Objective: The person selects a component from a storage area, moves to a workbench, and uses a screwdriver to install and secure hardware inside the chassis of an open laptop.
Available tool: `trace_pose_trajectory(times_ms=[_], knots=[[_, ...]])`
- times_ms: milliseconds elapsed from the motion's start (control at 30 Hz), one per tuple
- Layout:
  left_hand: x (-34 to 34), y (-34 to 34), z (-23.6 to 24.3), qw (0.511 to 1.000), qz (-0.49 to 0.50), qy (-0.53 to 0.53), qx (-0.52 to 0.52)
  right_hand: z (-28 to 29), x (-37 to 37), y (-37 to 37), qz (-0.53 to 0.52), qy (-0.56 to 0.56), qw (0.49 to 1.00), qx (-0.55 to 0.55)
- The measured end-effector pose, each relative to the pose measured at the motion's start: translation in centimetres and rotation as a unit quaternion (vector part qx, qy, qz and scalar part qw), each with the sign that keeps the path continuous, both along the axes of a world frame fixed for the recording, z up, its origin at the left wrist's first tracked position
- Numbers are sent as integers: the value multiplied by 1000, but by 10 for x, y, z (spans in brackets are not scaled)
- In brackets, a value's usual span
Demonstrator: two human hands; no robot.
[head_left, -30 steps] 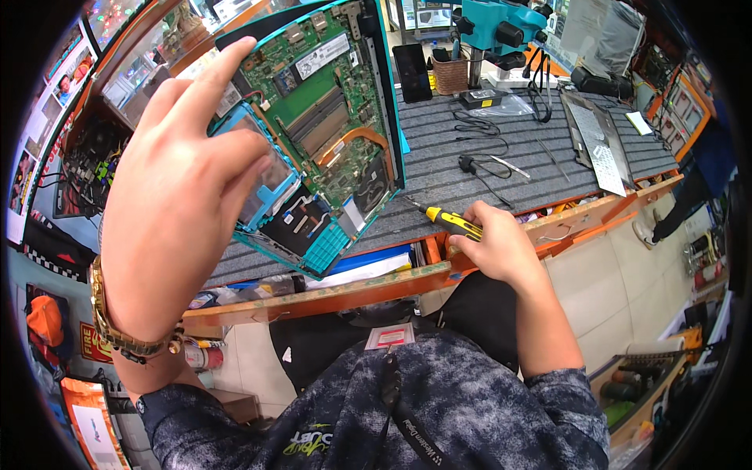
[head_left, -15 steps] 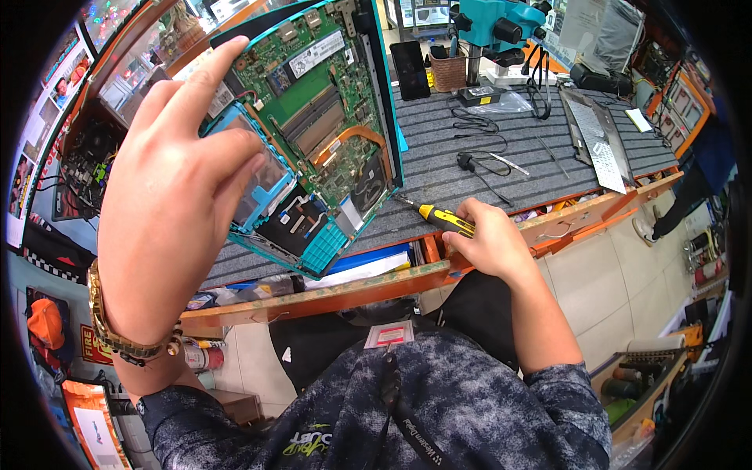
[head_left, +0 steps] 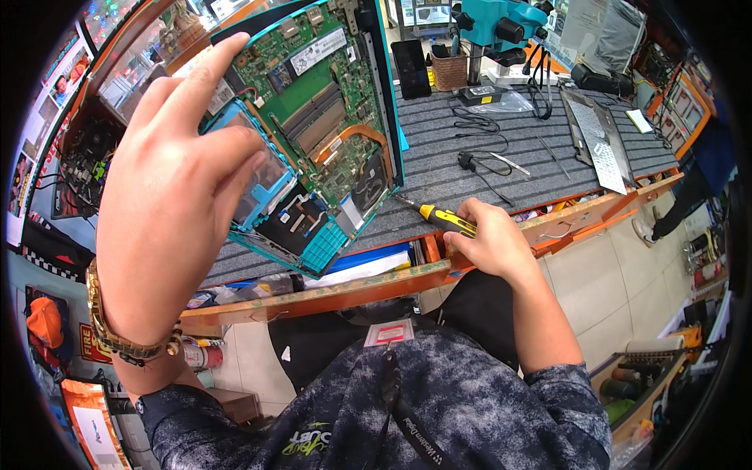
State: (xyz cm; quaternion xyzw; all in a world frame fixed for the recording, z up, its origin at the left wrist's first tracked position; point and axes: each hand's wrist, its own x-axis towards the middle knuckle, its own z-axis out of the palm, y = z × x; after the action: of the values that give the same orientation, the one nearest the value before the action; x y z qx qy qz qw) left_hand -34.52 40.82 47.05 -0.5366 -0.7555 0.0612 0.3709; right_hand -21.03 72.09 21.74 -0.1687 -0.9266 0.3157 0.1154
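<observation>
My left hand (head_left: 174, 168) holds an opened laptop (head_left: 309, 102) tilted up on its edge, index finger along its upper left rim. Its turquoise frame faces me with the green circuit board, an orange ribbon cable and a hard drive bay showing. How the thumb and other fingers grip it is partly hidden behind the hand. Closed round a yellow and black screwdriver (head_left: 445, 218), my right hand (head_left: 495, 241) is low at the laptop's right. The screwdriver's tip points at the laptop's lower right corner; whether it touches, I cannot tell.
On the grey striped mat (head_left: 431, 145) lie a power adapter (head_left: 479, 95) with its cable, thin tools and a removed keyboard (head_left: 599, 149). A microscope stand (head_left: 501, 27), a dark phone (head_left: 410, 69) and a woven basket (head_left: 449, 72) stand behind. Before me is an open drawer (head_left: 329, 291).
</observation>
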Motion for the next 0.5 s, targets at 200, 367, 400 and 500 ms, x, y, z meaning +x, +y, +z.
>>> trace_pose_trajectory(times_ms=[200, 367, 400, 500], knots=[[-2, 0, -1, 1000, -8, 4, -1, -1, 1, 1, 1, 2, 1000, 0], [0, 2, -1, 1000, 2, 1, 0, -5, 0, 2, 4, 11, 1000, 4], [0, 2, 0, 1000, 3, 2, -1, -4, 0, 2, 4, 12, 1000, 0], [-2, -1, -1, 1000, 0, 4, 1, -2, -1, 1, 3, 9, 1000, 0]])
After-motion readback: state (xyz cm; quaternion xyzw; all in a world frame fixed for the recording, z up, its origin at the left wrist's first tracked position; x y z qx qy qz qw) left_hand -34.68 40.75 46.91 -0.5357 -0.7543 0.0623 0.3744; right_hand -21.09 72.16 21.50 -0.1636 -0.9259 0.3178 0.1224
